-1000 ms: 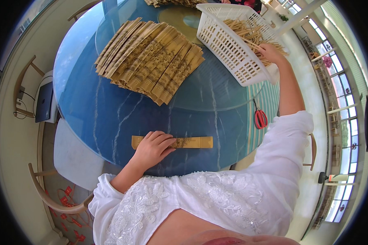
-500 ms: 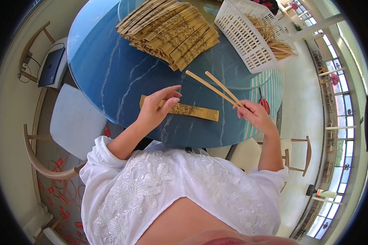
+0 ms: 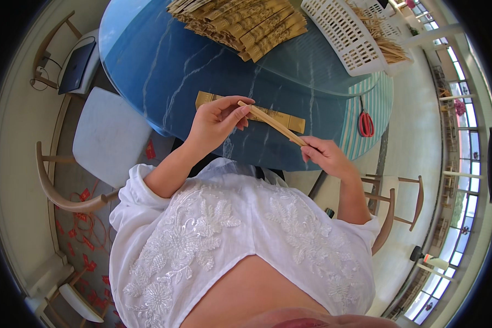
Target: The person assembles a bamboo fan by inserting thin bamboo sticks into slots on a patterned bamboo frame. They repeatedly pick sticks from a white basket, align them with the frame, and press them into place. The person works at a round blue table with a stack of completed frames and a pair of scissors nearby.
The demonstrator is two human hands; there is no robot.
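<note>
Chopsticks (image 3: 276,124), pale and aligned side by side, slant between the two hands above the near side of the blue bench (image 3: 191,76). Right hand (image 3: 328,156): fingers closed on the lower ends. Left hand (image 3: 221,123): half curled, thumb and index finger at the upper ends; whether they grip cannot be told. A gold printed sleeve (image 3: 293,123) lies flat below, its middle partly screened by the left hand and the chopsticks. Surroundings: a fanned stack of similar sleeves (image 3: 273,30) at the far side; a white slotted basket (image 3: 344,38) of loose sticks (image 3: 385,41) to its right; red-handled scissors (image 3: 365,126) on a striped cloth (image 3: 381,104), right of the right hand.
</note>
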